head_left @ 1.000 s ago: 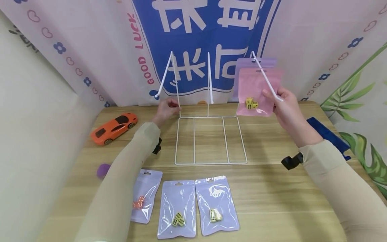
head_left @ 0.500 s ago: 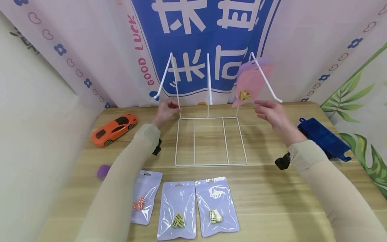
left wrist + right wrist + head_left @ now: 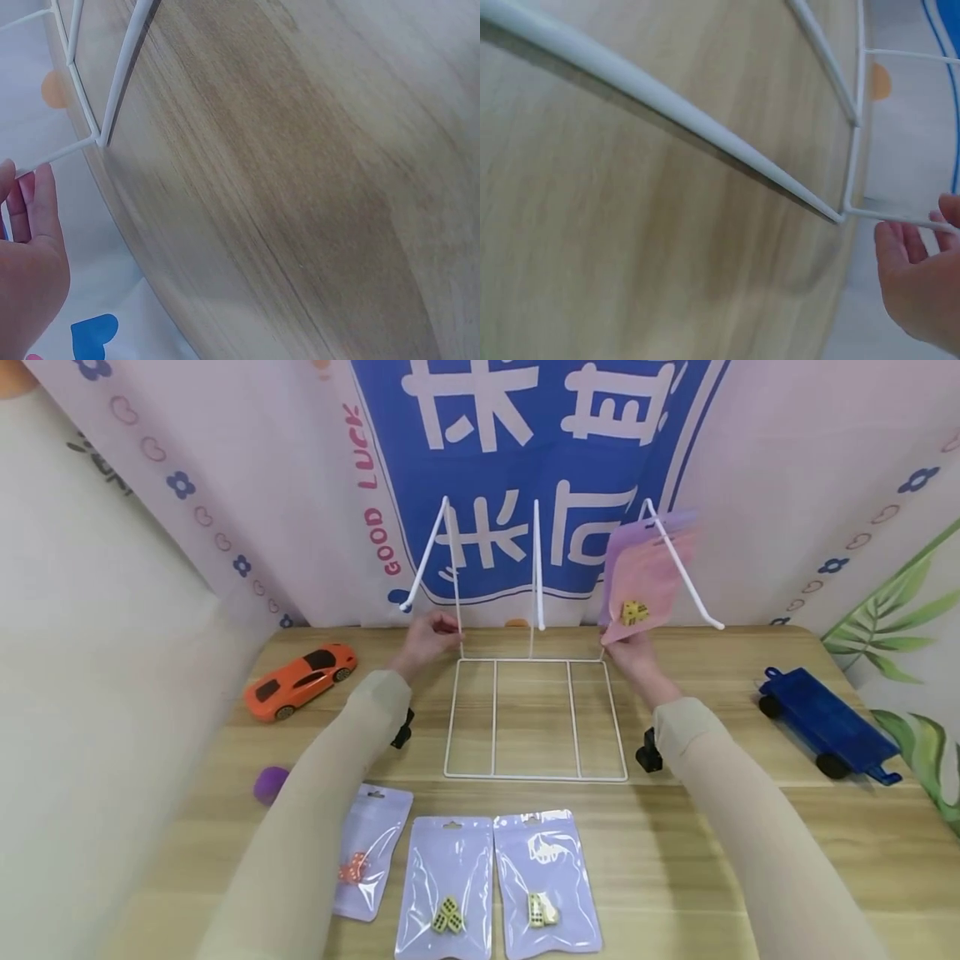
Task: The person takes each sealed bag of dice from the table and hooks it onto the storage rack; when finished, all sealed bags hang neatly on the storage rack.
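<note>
A white wire rack (image 3: 536, 777) stands on the wooden table, with three hooks reaching forward from its uprights. My left hand (image 3: 427, 642) pinches the lower left upright; in the left wrist view the thumb and fingers (image 3: 45, 202) close about the wire. Low on the opposite side, my right hand (image 3: 636, 662) pinches the right upright, which the right wrist view shows between thumb and fingers (image 3: 891, 247). From the right hook hang a pink zip bag (image 3: 663, 578) with yellow dice (image 3: 634, 612) and, behind it, a lilac zip bag (image 3: 619, 547), mostly hidden. Both bags hang turned sideways.
Three lilac zip bags lie in front: one with orange dice (image 3: 375, 827), two with yellow dice (image 3: 448, 916). An orange toy car (image 3: 300, 681) and a purple ball (image 3: 269, 785) are left; a blue toy trailer (image 3: 828, 718) is right. A printed curtain (image 3: 300, 527) hangs behind.
My right hand has let go of the pink bag, moved left and down, and taken hold of the right upright. The bags have swung sideways. My left hand stays on its upright.
</note>
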A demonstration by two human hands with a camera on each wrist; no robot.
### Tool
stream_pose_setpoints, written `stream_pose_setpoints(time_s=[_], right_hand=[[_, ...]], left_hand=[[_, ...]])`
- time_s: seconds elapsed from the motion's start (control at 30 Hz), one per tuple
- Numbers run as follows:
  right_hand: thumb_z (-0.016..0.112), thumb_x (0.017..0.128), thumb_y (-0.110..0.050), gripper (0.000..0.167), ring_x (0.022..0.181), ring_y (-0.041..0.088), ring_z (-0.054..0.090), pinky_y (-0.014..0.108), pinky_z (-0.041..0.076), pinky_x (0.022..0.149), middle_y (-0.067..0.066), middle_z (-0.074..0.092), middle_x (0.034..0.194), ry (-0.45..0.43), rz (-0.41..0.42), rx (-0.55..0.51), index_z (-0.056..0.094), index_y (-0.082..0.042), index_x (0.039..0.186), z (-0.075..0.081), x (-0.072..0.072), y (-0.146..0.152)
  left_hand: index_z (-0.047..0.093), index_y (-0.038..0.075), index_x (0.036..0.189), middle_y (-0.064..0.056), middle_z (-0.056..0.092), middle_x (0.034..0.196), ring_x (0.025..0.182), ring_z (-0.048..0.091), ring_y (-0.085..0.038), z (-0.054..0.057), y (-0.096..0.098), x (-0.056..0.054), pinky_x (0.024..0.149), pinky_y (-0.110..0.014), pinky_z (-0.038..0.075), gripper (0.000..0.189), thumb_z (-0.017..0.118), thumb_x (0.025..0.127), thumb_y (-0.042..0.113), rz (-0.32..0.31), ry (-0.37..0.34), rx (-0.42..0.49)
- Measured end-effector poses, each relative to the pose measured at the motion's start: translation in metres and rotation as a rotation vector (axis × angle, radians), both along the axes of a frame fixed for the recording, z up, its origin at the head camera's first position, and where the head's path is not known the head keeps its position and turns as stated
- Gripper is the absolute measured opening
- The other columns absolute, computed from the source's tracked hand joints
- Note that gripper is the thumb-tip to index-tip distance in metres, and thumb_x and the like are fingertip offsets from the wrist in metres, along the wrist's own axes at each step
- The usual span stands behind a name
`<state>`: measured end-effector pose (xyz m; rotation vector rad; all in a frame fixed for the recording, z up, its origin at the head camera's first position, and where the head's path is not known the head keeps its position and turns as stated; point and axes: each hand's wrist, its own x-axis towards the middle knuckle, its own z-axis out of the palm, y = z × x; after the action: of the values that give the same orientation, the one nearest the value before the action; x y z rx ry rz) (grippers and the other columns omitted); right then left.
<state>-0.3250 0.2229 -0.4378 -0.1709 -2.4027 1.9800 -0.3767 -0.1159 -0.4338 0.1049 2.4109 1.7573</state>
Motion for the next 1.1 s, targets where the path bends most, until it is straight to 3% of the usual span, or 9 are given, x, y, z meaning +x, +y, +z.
stream_pose_setpoints(time_s=[0.17, 0.3, 0.43, 0.53, 0.63, 0.77, 0.9, 1.0, 1.1], right_hand=[[0.056, 0.096, -0.001, 0.026, 0.071, 0.004, 0.057, 0.016, 0.053, 0.066, 0.013, 0.067, 0.099, 0.023, -0.065, 0.054, 0.059, 0.009, 0.119, -0.010, -0.002, -0.003], [0.058, 0.094, -0.001, 0.030, 0.073, -0.003, 0.058, 0.008, 0.051, 0.069, 0.029, 0.063, 0.123, -0.009, -0.099, 0.123, 0.061, 0.009, 0.122, -0.015, -0.001, -0.005], [0.059, 0.094, -0.001, 0.029, 0.073, -0.009, 0.056, 0.004, 0.048, 0.069, 0.030, 0.060, 0.127, 0.003, -0.110, 0.125, 0.062, 0.009, 0.121, -0.023, 0.000, -0.007], [0.058, 0.094, 0.001, 0.028, 0.073, -0.011, 0.055, 0.002, 0.047, 0.070, 0.031, 0.061, 0.126, 0.036, -0.111, 0.107, 0.062, 0.010, 0.121, -0.031, 0.000, -0.006], [0.058, 0.094, 0.000, 0.027, 0.073, -0.014, 0.053, 0.001, 0.046, 0.069, 0.030, 0.062, 0.124, 0.059, -0.109, 0.128, 0.063, 0.010, 0.119, -0.037, 0.002, -0.005], [0.059, 0.094, 0.000, 0.027, 0.070, -0.014, 0.053, 0.002, 0.046, 0.066, 0.031, 0.063, 0.122, 0.091, -0.115, 0.123, 0.065, 0.010, 0.118, -0.042, 0.004, -0.007], [0.059, 0.094, -0.001, 0.027, 0.069, -0.014, 0.053, 0.002, 0.046, 0.066, 0.032, 0.062, 0.122, 0.104, -0.132, 0.118, 0.065, 0.010, 0.118, -0.042, 0.005, -0.009], [0.060, 0.093, 0.000, 0.026, 0.070, -0.015, 0.054, 0.001, 0.047, 0.067, 0.032, 0.062, 0.122, 0.092, -0.146, 0.111, 0.065, 0.010, 0.117, -0.040, 0.005, -0.009], [0.060, 0.093, 0.001, 0.026, 0.072, -0.014, 0.055, 0.001, 0.047, 0.068, 0.029, 0.064, 0.121, 0.084, -0.153, 0.099, 0.066, 0.010, 0.116, -0.038, 0.004, -0.011]], left_hand=[[0.059, -0.004, 0.104, -0.004, 0.061, 0.091, 0.079, 0.057, -0.010, 0.000, 0.000, 0.000, 0.091, -0.039, 0.057, 0.018, 0.065, 0.087, -0.007, 0.005, 0.025, -0.005], [0.060, 0.000, 0.099, -0.001, 0.061, 0.086, 0.076, 0.058, -0.008, 0.001, 0.000, -0.002, 0.085, -0.032, 0.059, 0.015, 0.066, 0.087, -0.007, 0.017, 0.034, -0.011], [0.060, -0.001, 0.101, -0.004, 0.062, 0.089, 0.078, 0.059, -0.010, 0.002, 0.001, -0.001, 0.082, -0.028, 0.059, 0.016, 0.066, 0.087, -0.006, 0.027, 0.033, -0.024], [0.059, -0.003, 0.107, -0.012, 0.063, 0.099, 0.085, 0.060, -0.016, 0.005, 0.001, 0.004, 0.084, -0.029, 0.058, 0.020, 0.065, 0.088, -0.004, 0.009, 0.054, -0.092], [0.059, -0.005, 0.114, -0.018, 0.065, 0.107, 0.094, 0.062, -0.023, 0.011, -0.005, 0.016, 0.088, -0.032, 0.057, 0.025, 0.064, 0.090, 0.002, -0.036, 0.158, -0.264], [0.059, 0.001, 0.121, -0.016, 0.065, 0.112, 0.100, 0.063, -0.027, 0.036, -0.024, 0.065, 0.089, -0.037, 0.056, 0.032, 0.063, 0.094, 0.018, -0.070, 0.272, -0.555], [0.059, 0.005, 0.125, -0.017, 0.062, 0.121, 0.105, 0.063, -0.033, 0.061, -0.056, 0.148, 0.087, -0.048, 0.056, 0.043, 0.059, 0.096, 0.037, -0.088, 0.211, -0.869], [0.060, 0.004, 0.123, -0.018, 0.066, 0.117, 0.094, 0.066, -0.034, 0.061, -0.085, 0.207, 0.072, -0.048, 0.058, 0.049, 0.060, 0.094, 0.043, -0.080, 0.107, -1.055], [0.062, 0.001, 0.114, -0.014, 0.070, 0.094, 0.072, 0.063, -0.027, 0.048, -0.111, 0.252, 0.054, -0.039, 0.052, 0.051, 0.062, 0.092, 0.046, -0.042, 0.015, -1.117]])
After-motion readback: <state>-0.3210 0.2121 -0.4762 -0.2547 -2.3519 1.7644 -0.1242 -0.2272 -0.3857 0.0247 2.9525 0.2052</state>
